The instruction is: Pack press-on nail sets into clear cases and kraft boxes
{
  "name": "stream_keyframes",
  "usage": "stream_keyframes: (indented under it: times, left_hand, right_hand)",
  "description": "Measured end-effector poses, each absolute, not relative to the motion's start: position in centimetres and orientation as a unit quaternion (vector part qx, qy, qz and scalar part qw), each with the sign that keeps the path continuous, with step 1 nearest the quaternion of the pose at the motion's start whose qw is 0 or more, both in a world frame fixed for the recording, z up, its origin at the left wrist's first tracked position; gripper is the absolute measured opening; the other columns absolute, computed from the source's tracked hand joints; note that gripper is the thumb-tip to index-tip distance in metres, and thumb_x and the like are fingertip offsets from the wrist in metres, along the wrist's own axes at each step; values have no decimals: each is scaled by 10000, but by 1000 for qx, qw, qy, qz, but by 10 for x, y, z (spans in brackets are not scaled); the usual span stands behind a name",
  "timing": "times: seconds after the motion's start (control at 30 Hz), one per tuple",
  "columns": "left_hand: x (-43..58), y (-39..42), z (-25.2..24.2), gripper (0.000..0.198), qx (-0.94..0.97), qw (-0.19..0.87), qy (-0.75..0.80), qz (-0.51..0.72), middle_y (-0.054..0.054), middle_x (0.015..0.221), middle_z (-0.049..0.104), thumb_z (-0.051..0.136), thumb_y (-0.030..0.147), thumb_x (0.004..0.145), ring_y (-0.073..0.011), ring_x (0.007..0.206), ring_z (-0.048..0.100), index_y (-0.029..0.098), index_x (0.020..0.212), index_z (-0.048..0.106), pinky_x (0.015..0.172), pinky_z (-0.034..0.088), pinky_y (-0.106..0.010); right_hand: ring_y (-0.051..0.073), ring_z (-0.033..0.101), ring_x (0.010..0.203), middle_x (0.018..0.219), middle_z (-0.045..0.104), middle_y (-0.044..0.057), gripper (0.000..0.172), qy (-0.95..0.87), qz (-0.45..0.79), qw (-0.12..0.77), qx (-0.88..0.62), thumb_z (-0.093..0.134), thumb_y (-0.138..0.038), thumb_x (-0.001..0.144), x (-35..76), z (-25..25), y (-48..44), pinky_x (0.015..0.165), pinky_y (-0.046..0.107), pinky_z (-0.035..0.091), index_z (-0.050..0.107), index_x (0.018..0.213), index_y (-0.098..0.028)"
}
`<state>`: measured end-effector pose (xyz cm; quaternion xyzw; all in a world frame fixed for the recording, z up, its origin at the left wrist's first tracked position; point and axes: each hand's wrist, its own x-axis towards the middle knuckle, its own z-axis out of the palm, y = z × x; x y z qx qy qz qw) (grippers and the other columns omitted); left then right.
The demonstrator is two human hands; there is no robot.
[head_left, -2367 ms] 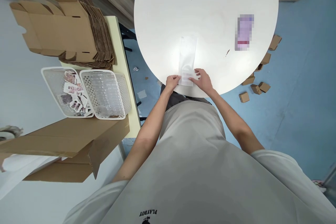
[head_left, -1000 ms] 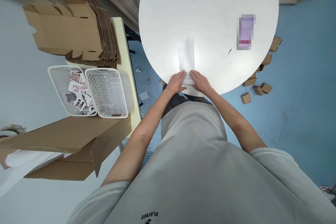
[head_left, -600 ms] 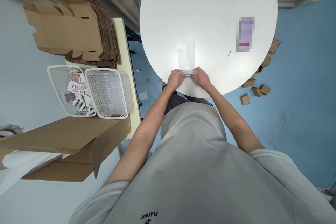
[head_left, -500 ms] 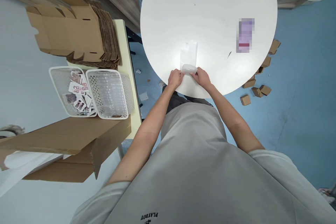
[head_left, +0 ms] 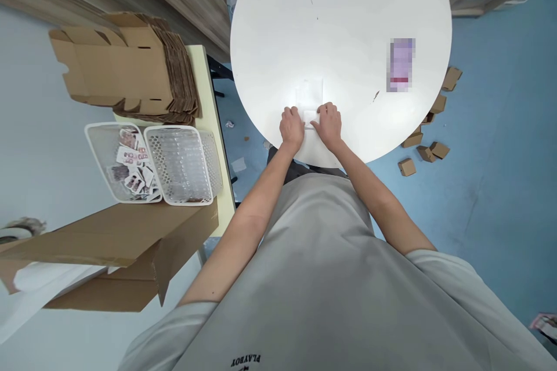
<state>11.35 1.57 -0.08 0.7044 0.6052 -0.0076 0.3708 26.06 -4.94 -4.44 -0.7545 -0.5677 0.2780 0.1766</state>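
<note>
A thin, translucent white wrapping sheet (head_left: 310,91) lies on the round white table, its far part flat. Its near end is folded over into a small white packet (head_left: 310,118) between my hands; what is inside cannot be made out. My left hand (head_left: 292,127) grips the packet's left side, fingers bent and thumb turned inward. On the right side, my right hand (head_left: 329,124) does the same, with its thumb at the packet's near corner. Both hands rest low, close to the tabletop.
A blurred purple item (head_left: 401,65) lies on the round table (head_left: 348,23) to the right. At left, a side table holds stacked flat cardboard boxes (head_left: 122,72), a basket of printed cards (head_left: 122,200) and a basket of clear trays (head_left: 178,203). Small brown boxes (head_left: 407,167) lie on the floor.
The raised, curled near end of the sheet now lies down flat as a packet. My hands have turned from pinching its edge to resting over its sides. The view has shifted slightly.
</note>
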Motion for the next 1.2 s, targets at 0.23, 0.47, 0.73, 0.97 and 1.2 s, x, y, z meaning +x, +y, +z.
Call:
stream_keyframes:
  times: [0.23,0.47,0.73,0.97,1.2]
  left_hand:
    - [111,29,-6,731,836,404,368,-37,-226,1718,532,674,158,900,-388,1657,431,126,1620,550,1411,278,-585]
    - [88,44,-8,801,849,400,334,-82,-161,1792,472,713,130,877,-330,1693,424,174,1659,547,1437,239,-553]
    - [60,9,7,767,815,442,357,-109,-116,1760,520,812,287,882,-351,1612,549,223,1625,629,1355,438,-486]
    - [59,2,21,647,760,479,429,-93,-87,1717,584,683,372,976,-315,1585,578,206,1601,658,1357,424,-426]
    - [78,16,19,468,742,449,492,-79,-158,1412,795,542,477,1095,-372,1319,726,172,1351,787,1153,533,-443]
  right_hand:
    - [377,597,1481,1581,660,195,390,-637,319,138,-688,471,-307,1135,272,-30,-44,1265,613,514,691,1426,-172]
    - [387,399,1697,1822,409,193,563,-684,330,116,-640,676,-306,1056,288,-35,-69,1300,665,460,561,1592,-178]
    - [375,435,1683,1822,393,209,569,-709,367,88,-596,505,-414,1140,282,-15,-113,1270,624,522,547,1637,-140]
    - [351,553,1596,1739,552,147,609,-673,375,115,-627,364,-532,1184,278,-12,-111,1246,581,554,575,1648,-199]
    - [389,697,1353,1477,757,150,713,-598,402,127,-682,297,-677,1170,289,-13,-76,1118,545,609,707,1511,-205]
